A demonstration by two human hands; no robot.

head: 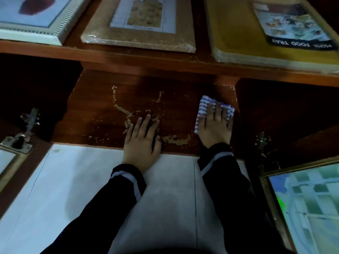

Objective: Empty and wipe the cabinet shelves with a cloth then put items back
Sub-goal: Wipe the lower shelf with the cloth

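Your right hand (214, 125) lies palm-down on a blue-and-white striped cloth (202, 105). Its fingers (218, 112) are straight and press the cloth flat onto the shelf (102, 107); nothing is gripped. The cloth sits at the right end of the shelf, close to the side wall.

Your left hand (142, 143) rests flat across the shelf's front edge, apart from the cloth, with its fingers straight and slightly spread. It holds nothing.

The shelf is dark brown wood. Pale worn patches form a rough ring in its middle, and your left fingertips reach onto that ring.

On the board above (165, 57), three flat items lie side by side: a white frame (36, 32) on the left, a brown frame (102, 33) in the centre and a yellow tray (236, 30) on the right, its label upside down.

A metal hinge (23, 134) shows at the left. A glazed door (302, 208) stands at the lower right. Pale floor tiles (73, 189) lie beneath your dark sleeves.
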